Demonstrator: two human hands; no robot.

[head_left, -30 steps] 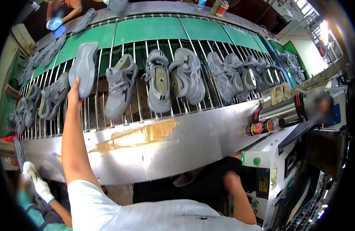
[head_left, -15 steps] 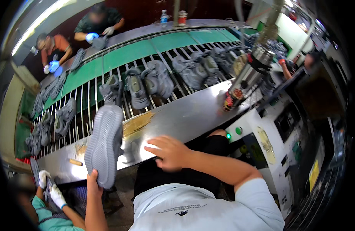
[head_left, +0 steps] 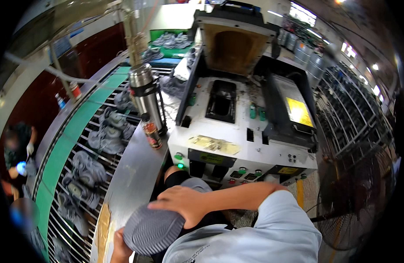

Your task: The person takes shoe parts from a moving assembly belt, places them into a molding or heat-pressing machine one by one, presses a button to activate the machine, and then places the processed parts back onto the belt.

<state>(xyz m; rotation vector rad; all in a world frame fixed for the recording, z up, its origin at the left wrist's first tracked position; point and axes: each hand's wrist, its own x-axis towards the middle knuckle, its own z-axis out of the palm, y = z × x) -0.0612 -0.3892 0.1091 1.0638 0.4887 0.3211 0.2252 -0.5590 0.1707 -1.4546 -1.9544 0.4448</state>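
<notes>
A grey sports shoe (head_left: 146, 231) is held over my lap, its ribbed sole turned up toward me. My left hand (head_left: 121, 248) grips its near left edge, with the fingers mostly hidden behind it. Across the middle of the sole lies my right hand (head_left: 186, 204), its fingers bent over and pressing on the shoe. Beyond my hands stands a white machine (head_left: 210, 164) with green and red buttons along its front; one green button is lit. The dark lid (head_left: 235, 41) on its left station is raised, above a dark recess (head_left: 221, 103). The right station's lid (head_left: 292, 105) is down.
Left of me a metal ledge (head_left: 131, 179) borders a roller conveyor (head_left: 61, 199) carrying several grey shoes (head_left: 85, 173). A steel flask (head_left: 145, 94) and a small bottle (head_left: 150, 131) stand on the ledge. A fan (head_left: 351, 210) and shoe racks (head_left: 351, 109) are at right. Co-workers are at far left.
My view has swung right, from the conveyor to the machine. The shoe has come in over my lap, and my right hand, previously apart from it, now grips its sole.
</notes>
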